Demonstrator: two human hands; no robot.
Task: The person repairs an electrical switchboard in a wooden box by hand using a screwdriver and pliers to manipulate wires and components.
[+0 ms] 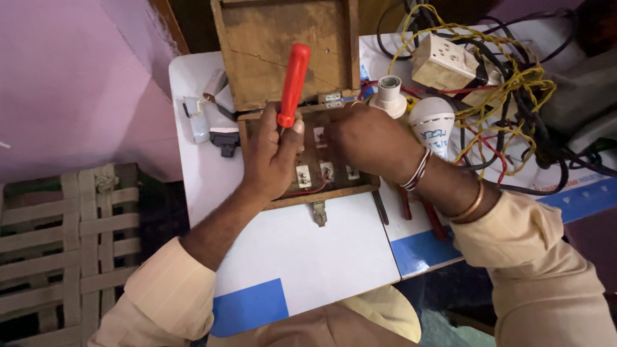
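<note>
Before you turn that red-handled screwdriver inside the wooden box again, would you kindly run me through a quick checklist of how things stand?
1. Grip on the screwdriver: ok, the left hand is closed round its lower handle, shaft pointing down.
2. Tip seated on a screw: cannot tell, the hand hides it.
3. Wooden box steadied: ok, the right hand rests inside it.
4. Lid out of the way: ok, it stands open behind.
5. Power off: cannot tell, the tangled wires run out of view.
6. Bulb clear of the right wrist: not ok, it lies close beside it.
</note>
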